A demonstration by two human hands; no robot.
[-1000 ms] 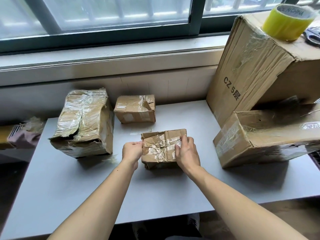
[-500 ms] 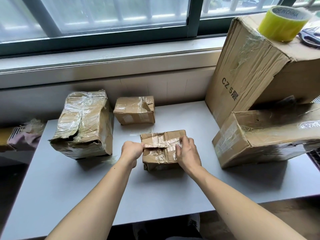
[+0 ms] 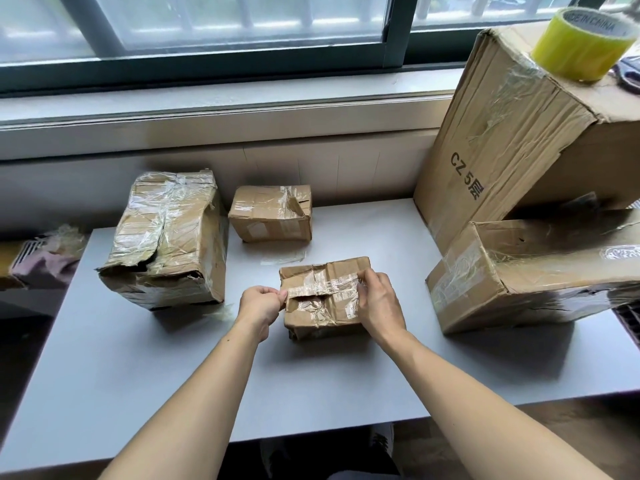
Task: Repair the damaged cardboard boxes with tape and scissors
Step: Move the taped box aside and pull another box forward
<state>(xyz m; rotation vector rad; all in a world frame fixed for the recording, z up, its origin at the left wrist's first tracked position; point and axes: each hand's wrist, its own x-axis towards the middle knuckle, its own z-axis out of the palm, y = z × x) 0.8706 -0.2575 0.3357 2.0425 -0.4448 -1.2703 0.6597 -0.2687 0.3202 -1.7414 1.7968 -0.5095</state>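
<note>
Between the two hands, a small crumpled brown cardboard box (image 3: pixel 323 299) sits on the grey table (image 3: pixel 173 375). The left hand (image 3: pixel 260 306) pinches one end of a clear tape strip (image 3: pixel 322 289) across its top, and the right hand (image 3: pixel 379 304) pinches the other end. Far right of the grip, a yellow tape roll (image 3: pixel 581 43) rests atop a tall cardboard box (image 3: pixel 512 133).

Crumpled taped small box (image 3: pixel 323 306) mid-table

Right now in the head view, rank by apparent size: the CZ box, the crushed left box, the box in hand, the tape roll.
1. CZ box
2. crushed left box
3. box in hand
4. tape roll, though cut off by the frame's edge
</note>
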